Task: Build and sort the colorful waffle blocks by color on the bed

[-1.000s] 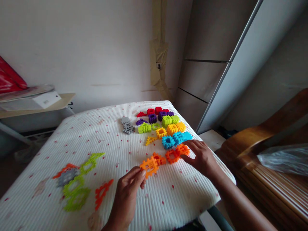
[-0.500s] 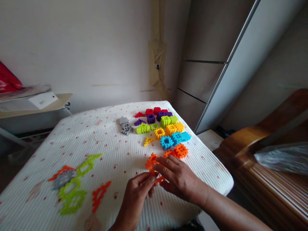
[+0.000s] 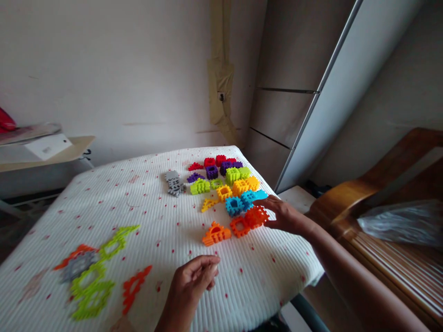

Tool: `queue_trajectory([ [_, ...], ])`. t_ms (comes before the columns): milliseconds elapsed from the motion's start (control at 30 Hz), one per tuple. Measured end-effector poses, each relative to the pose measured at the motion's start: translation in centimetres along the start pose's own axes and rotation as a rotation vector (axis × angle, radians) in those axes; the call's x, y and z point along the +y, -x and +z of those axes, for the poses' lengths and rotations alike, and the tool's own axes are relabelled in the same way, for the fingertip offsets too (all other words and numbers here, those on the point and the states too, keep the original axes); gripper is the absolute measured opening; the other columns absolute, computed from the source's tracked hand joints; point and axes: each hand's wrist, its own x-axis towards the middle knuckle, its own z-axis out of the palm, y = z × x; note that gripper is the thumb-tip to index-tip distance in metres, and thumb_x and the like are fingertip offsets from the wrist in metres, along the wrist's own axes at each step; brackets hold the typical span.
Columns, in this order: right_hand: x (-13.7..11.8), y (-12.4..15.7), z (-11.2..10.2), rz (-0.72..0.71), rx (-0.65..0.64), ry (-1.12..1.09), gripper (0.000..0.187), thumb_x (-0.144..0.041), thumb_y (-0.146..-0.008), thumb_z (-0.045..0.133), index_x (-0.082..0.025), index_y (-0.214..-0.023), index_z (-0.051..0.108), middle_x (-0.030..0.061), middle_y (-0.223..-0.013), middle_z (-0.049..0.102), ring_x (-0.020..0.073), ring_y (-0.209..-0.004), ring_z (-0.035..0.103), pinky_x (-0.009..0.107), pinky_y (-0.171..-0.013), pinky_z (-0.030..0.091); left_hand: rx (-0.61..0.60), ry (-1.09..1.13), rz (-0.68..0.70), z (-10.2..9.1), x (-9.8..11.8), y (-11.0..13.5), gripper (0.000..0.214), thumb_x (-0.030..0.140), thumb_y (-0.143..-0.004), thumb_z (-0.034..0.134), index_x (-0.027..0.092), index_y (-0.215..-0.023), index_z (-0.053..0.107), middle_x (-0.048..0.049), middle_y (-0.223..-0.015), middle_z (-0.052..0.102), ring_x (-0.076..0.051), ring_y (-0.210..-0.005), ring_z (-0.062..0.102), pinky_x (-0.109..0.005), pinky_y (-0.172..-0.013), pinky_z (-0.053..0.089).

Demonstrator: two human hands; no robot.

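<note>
While the open right hand (image 3: 284,216) lays light fingers on an orange plastic lattice block (image 3: 256,217), the curled left hand (image 3: 191,282) sits empty over the white quilted mattress (image 3: 263,263). Nice gentle touch!

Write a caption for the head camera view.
The right hand touches an orange plastic block and a blue one on a white ribbed mattress, while the left hand hangs empty.

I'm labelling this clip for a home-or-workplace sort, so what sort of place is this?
Most likely a bedroom in a home. The plastic building blocks are spread on a white quilted mattress, what looks like a tall wardrobe stands in the corner, and wooden furniture sits beside the mattress.
</note>
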Motion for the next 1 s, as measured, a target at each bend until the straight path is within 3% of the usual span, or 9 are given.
queue_trajectory([
  [467, 0.2, -1.0, 0.5, -0.003, -0.096, 0.000, 0.057, -0.011, -0.072, 0.062, -0.022, -0.127, 0.051, 0.0072, -0.116, 0.061, 0.0212, -0.107, 0.053, 0.038, -0.090, 0.047, 0.000, -0.029, -0.003, -0.3, -0.3, -0.2, 0.034, 0.047, -0.070, 0.065, 0.016, -0.083, 0.070, -0.0019, -0.063, 0.058, -0.014, -0.061, 0.052, -0.025, -0.060, 0.045],
  [1000, 0.4, -1.2, 1.0, -0.044, -0.078, 0.030, 0.057, -0.014, -0.071, 0.065, -0.020, -0.126, 0.051, 0.0082, -0.115, 0.063, 0.0218, -0.106, 0.054, 0.038, -0.091, 0.047, -0.016, -0.021, -0.008, -0.3, -0.5, -0.2, 0.034, 0.046, -0.071, 0.064, 0.016, -0.085, 0.067, -0.0010, -0.065, 0.058, -0.013, -0.062, 0.051, -0.025, -0.062, 0.043],
])
